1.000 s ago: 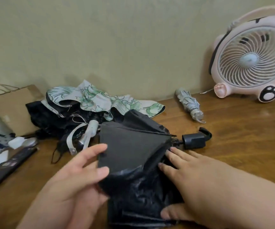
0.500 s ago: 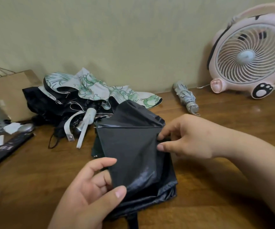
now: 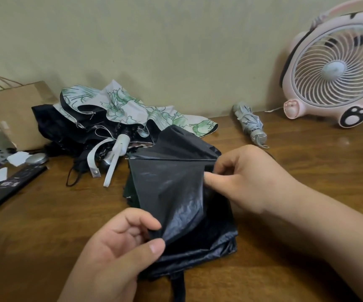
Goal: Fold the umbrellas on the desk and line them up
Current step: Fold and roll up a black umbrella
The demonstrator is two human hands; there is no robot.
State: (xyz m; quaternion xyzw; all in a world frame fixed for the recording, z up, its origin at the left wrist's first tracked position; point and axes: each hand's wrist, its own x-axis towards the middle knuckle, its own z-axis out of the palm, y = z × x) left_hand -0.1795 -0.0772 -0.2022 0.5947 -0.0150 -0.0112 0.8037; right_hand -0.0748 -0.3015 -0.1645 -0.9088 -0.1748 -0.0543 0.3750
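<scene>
The black umbrella [image 3: 176, 192] lies on the wooden counter [image 3: 45, 225] right in front of the person, a slack bundle of glossy, crinkled fabric. Its long axis runs roughly from near to far. One flat, wedge-shaped panel is lifted, with a thin metal rib across its far edge. The left hand [image 3: 119, 247] pinches the panel's near corner between thumb and curled fingers. The right hand [image 3: 246, 177] pinches its right edge, just under the rib's end. The umbrella's handle is hidden.

Behind the black umbrella and to its left sprawls an unfolded umbrella with a white and green floral print [image 3: 121, 110] and a pale plastic handle. Behind it to the right lies a tightly rolled grey umbrella [image 3: 250, 123], cylindrical, its capped end pointing toward the person. Farther right of the black umbrella stands a round pink fan [image 3: 337, 70].
</scene>
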